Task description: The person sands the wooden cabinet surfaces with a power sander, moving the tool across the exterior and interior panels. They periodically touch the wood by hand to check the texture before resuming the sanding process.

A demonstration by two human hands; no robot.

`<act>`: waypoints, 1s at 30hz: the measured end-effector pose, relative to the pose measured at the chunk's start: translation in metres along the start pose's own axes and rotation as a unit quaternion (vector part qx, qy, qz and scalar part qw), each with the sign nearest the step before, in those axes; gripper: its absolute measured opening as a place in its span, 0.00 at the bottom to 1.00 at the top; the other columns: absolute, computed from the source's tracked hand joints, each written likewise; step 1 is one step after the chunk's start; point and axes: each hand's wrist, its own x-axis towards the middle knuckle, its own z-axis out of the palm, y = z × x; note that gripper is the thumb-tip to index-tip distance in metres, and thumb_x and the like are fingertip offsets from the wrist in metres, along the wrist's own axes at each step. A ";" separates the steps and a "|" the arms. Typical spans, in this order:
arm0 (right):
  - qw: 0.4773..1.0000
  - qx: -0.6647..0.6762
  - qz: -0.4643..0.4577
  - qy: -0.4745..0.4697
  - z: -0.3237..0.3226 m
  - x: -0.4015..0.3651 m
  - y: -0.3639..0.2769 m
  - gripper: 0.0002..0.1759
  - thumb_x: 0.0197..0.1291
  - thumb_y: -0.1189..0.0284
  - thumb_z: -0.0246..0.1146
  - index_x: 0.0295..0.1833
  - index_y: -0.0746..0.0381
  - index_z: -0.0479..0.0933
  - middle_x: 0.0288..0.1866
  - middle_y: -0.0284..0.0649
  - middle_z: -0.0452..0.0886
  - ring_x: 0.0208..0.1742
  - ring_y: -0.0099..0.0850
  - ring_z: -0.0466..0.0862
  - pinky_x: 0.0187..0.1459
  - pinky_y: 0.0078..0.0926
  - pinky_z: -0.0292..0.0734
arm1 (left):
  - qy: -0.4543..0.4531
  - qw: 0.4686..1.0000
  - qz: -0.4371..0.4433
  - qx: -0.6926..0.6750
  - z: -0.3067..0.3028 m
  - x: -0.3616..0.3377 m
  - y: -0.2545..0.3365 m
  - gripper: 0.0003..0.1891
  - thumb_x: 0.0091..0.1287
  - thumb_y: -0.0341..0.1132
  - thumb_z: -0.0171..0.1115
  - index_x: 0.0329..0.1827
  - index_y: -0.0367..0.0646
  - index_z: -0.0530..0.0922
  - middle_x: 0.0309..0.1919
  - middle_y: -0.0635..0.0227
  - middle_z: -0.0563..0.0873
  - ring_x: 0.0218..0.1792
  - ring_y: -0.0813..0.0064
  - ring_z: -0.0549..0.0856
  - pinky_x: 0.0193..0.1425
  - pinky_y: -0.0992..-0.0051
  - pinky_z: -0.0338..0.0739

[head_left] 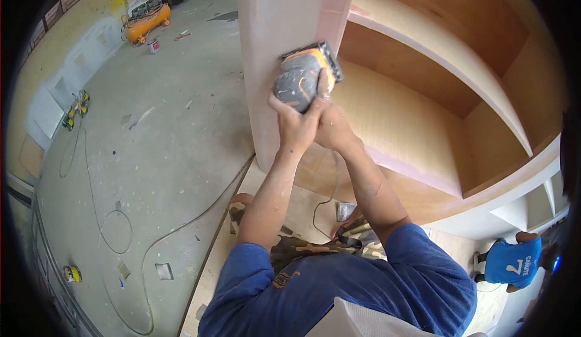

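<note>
A grey and orange electric sander (pixel 296 83) is pressed against the side panel (pixel 290 10) of a wooden shelf unit, near the panel's right edge. My left hand (pixel 293 121) wraps round the rear of its body from the left. From the right, my right hand (pixel 330 119) grips it too, with the two hands touching. White dust marks the fingers, and parts of both hands' grip are hidden behind the tool. Pale pinkish filler shows on the panel and on the edges of the curved shelves (pixel 448 40).
A cord (pixel 200 216) runs across the concrete floor at left. An orange air compressor (pixel 148 22) and a can (pixel 153 46) stand farther back. Yellow-black tools (pixel 75 110) lie by the wall. At lower right is another person in a blue shirt (pixel 514 261).
</note>
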 end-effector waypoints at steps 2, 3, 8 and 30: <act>0.982 0.087 0.018 -0.168 -0.011 -0.009 0.010 0.58 0.48 0.79 0.68 0.78 0.72 0.37 0.46 0.63 0.81 0.47 0.53 0.84 0.48 0.39 0.79 | 0.035 0.996 0.028 0.076 -0.006 -0.003 -0.011 0.53 0.56 0.36 0.76 0.70 0.27 0.42 0.61 0.37 0.68 0.61 0.49 0.76 0.63 0.56 0.73; 0.980 0.052 -0.009 -0.191 -0.025 -0.010 0.016 0.57 0.47 0.79 0.71 0.79 0.66 0.43 0.47 0.55 0.83 0.46 0.46 0.85 0.48 0.35 0.81 | 0.072 0.985 0.059 0.147 -0.008 -0.004 -0.017 0.52 0.55 0.35 0.76 0.70 0.27 0.44 0.61 0.38 0.68 0.62 0.48 0.75 0.64 0.54 0.71; 0.997 -0.001 -0.068 -0.034 -0.153 -0.010 0.001 0.38 0.52 0.78 0.72 0.71 0.57 0.70 0.52 0.42 0.85 0.38 0.27 0.86 0.39 0.24 0.83 | 0.120 0.906 0.277 0.296 0.004 0.032 -0.001 0.50 0.48 0.34 0.78 0.70 0.31 0.55 0.61 0.41 0.66 0.61 0.44 0.70 0.67 0.54 0.65; 0.874 -0.464 -0.008 0.145 -0.424 0.052 0.173 0.31 0.64 0.48 0.61 0.67 0.52 0.75 0.63 0.37 0.81 0.60 0.29 0.81 0.61 0.24 0.71 | 0.309 0.941 -0.044 0.132 -0.026 -0.078 -0.153 0.45 0.58 0.27 0.72 0.73 0.39 0.51 0.48 0.56 0.76 0.35 0.71 0.82 0.34 0.74 0.79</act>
